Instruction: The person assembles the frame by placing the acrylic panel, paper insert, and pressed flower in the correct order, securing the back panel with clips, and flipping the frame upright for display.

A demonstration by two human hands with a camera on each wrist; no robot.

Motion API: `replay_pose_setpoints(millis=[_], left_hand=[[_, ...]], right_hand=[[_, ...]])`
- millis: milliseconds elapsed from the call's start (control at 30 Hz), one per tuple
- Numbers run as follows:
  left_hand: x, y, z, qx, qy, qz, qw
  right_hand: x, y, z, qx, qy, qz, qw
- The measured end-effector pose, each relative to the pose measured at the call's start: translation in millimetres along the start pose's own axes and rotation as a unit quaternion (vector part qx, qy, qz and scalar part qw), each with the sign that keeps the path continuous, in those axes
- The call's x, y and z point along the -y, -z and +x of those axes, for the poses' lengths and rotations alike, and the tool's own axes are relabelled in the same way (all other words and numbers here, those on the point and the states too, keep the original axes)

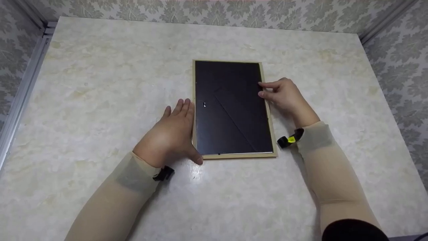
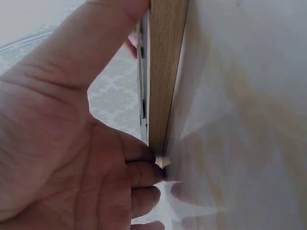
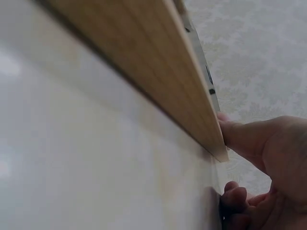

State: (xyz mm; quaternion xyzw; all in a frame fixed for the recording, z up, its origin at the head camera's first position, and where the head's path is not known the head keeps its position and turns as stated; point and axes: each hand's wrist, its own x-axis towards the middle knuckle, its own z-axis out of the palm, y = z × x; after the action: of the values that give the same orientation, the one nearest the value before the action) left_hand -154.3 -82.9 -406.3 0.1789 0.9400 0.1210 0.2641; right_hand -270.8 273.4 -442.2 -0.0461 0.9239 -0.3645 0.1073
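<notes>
Lying flat on the worktop between my two hands is one picture frame, face down with its black backing up, its long axis running away from me toward the far wall and its short edges near and far. My left hand lies flat beside the frame's left long edge, fingers straight and close together pointing away from me, the thumb reaching to the near left corner; in the left wrist view the fingertips and thumb touch the wooden side of the frame. My right hand sits at the right long edge, toward its far half, with the thumb and forefinger tips resting on the wooden rim and the other fingers loosely curled below; I cannot tell whether they pinch the rim or only touch it. I count one frame, two hands, and a dark band at each wrist, the right one with a yellow patch.
</notes>
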Motion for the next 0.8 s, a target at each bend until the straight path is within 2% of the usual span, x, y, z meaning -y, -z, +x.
replay_pose_setpoints(millis=[233, 400, 500, 600, 733, 800], left_hand=[[-2.7, -3.0, 2.4, -0.020, 0.015, -0.001, 0.9997], [-2.2, -4.6, 3.2, -0.039, -0.017, -0.005, 0.9991], [0.0, -4.2, 3.4, -0.039, -0.034, 0.000, 0.9986], [1.6, -3.2, 4.1, -0.036, -0.038, 0.007, 0.9986], [2.6, -1.9, 4.3, -0.036, -0.035, 0.016, 0.9986], [2.9, -1.7, 4.5, -0.035, -0.034, 0.017, 0.9987]], right_hand=[[-8.0, -2.8, -2.9, -0.016, 0.005, 0.009, 1.000], [-13.7, -2.3, -8.1, -0.018, 0.022, 0.019, 0.999], [-15.9, -1.2, -9.0, -0.018, 0.032, 0.023, 0.999], [-16.4, -0.2, -8.5, -0.014, 0.043, 0.022, 0.999], [-13.0, -0.5, -7.6, 0.000, 0.045, -0.006, 0.999], [-9.2, -1.7, -6.6, 0.005, 0.041, -0.039, 0.998]])
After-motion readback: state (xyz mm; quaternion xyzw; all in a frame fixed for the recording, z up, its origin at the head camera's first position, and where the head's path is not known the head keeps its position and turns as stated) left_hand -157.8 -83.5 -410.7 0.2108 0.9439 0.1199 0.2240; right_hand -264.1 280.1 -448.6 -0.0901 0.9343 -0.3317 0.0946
